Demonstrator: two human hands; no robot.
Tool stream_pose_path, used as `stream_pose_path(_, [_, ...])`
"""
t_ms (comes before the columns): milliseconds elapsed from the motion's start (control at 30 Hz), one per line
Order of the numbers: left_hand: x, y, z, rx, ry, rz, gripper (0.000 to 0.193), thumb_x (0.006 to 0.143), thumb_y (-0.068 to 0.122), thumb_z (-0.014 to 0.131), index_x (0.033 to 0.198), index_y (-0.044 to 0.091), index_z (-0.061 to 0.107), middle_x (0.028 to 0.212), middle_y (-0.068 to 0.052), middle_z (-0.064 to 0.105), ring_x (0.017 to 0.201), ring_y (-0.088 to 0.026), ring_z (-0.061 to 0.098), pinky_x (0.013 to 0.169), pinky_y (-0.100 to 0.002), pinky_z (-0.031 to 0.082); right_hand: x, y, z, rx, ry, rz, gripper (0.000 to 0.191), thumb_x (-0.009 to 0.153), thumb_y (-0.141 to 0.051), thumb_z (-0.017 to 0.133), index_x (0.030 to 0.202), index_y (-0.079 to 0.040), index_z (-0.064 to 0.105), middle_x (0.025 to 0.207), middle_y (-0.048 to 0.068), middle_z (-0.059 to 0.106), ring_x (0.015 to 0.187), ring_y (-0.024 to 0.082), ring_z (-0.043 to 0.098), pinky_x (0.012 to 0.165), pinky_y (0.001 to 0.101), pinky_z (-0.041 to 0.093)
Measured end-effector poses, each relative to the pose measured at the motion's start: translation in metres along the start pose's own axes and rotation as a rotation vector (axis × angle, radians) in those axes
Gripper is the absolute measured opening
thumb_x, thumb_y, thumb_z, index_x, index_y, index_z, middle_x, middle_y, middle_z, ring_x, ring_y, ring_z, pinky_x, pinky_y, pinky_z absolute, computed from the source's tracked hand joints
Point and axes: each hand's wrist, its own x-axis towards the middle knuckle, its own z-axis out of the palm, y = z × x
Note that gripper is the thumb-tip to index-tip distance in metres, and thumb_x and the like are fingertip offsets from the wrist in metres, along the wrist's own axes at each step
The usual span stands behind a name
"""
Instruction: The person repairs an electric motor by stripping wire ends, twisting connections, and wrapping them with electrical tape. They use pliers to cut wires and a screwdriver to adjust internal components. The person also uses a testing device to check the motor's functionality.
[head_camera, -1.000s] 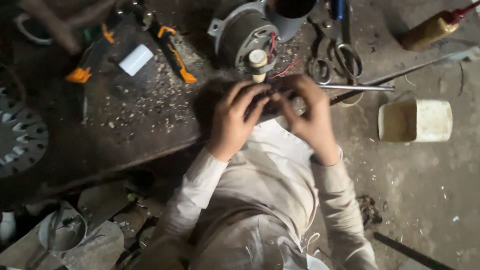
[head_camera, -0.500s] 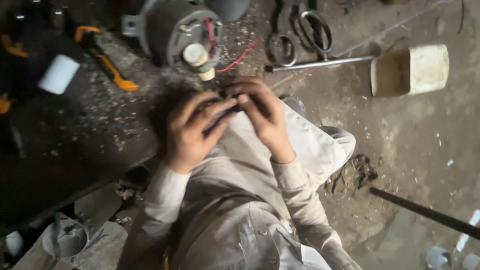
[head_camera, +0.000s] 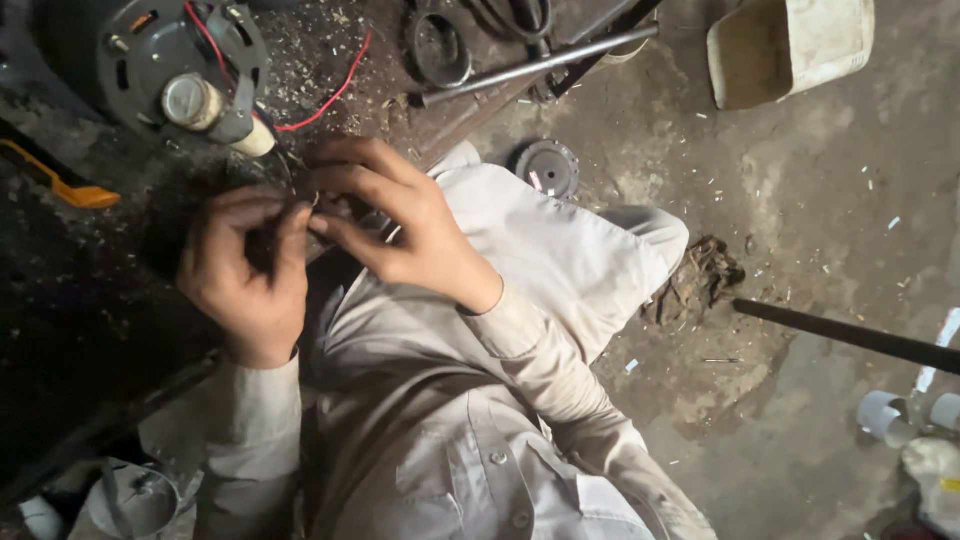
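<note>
My left hand (head_camera: 245, 270) and my right hand (head_camera: 400, 225) meet fingertip to fingertip at the edge of a dark workbench (head_camera: 70, 300). Both pinch a small dark part (head_camera: 312, 205) that my fingers mostly hide. Just above the hands lies a grey electric motor (head_camera: 150, 60), its shaft (head_camera: 205, 108) wrapped in pale tape and pointing toward my hands. A red wire (head_camera: 330, 95) runs from the motor toward my right hand. My pale sleeves and knee fill the lower middle.
An orange-handled tool (head_camera: 60, 185) lies left on the bench. A metal rod (head_camera: 540, 65) and a dark ring (head_camera: 440, 50) lie at the top. On the dirt floor are a round black part (head_camera: 548, 168), a white tub (head_camera: 800, 45) and a black bar (head_camera: 850, 335).
The view has swung right and closer, so the motor and bench sit further left and up. My hands stay pressed together on the small part, fingers shifting slightly.
</note>
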Motion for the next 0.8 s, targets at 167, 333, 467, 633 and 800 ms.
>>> stream_pose_path(167, [0.002, -0.001, -0.001, -0.005, -0.007, -0.138, 0.019, 0.109, 0.012, 0.076, 0.103, -0.001, 0.064, 0.096, -0.014, 0.068, 0.078, -0.025, 0.065, 0.074, -0.033, 0.05, -0.001, -0.001, 0.005, -0.03, 0.058, -0.046, 0.027, 0.095, -0.004, 0.079, 0.119, -0.005, 0.068, 0.129, 0.012, 0.065, 0.116, 0.027, 0.067, 0.098, 0.0332, 0.057])
stream_pose_path(333, [0.009, 0.006, -0.005, -0.102, -0.026, -0.121, 0.01, 0.11, 0.009, 0.072, 0.107, 0.0, 0.067, 0.093, -0.013, 0.069, 0.083, -0.025, 0.068, 0.078, -0.033, 0.052, 0.0, 0.001, 0.013, -0.012, 0.12, -0.019, 0.02, 0.096, -0.002, 0.075, 0.115, -0.002, 0.069, 0.124, 0.014, 0.067, 0.116, 0.028, 0.069, 0.098, 0.0337, 0.056])
stream_pose_path(467, [0.014, 0.012, -0.011, -0.174, -0.073, 0.08, 0.015, 0.1, 0.005, 0.077, 0.111, 0.0, 0.067, 0.11, -0.015, 0.07, 0.104, -0.03, 0.07, 0.091, -0.036, 0.055, 0.001, 0.003, 0.016, -0.058, 0.164, -0.037, 0.014, 0.098, -0.003, 0.075, 0.11, -0.001, 0.068, 0.116, 0.012, 0.07, 0.11, 0.026, 0.07, 0.096, 0.0321, 0.055])
stream_pose_path(633, [0.014, 0.016, -0.011, -0.134, -0.012, 0.018, 0.012, 0.1, 0.001, 0.077, 0.11, 0.001, 0.07, 0.109, -0.014, 0.072, 0.102, -0.029, 0.073, 0.092, -0.037, 0.057, 0.0, 0.006, 0.015, 0.027, 0.205, 0.083, 0.011, 0.099, -0.003, 0.072, 0.109, 0.002, 0.069, 0.111, 0.011, 0.071, 0.103, 0.02, 0.069, 0.093, 0.0302, 0.054])
stream_pose_path(800, [0.008, 0.01, -0.005, -0.032, 0.068, -0.011, 0.018, 0.099, 0.009, 0.08, 0.098, 0.0, 0.064, 0.096, -0.015, 0.068, 0.088, -0.033, 0.067, 0.077, -0.041, 0.051, -0.002, 0.009, 0.017, 0.035, 0.21, 0.105, 0.011, 0.1, -0.004, 0.072, 0.109, 0.002, 0.068, 0.11, 0.01, 0.07, 0.102, 0.018, 0.067, 0.093, 0.0284, 0.053])
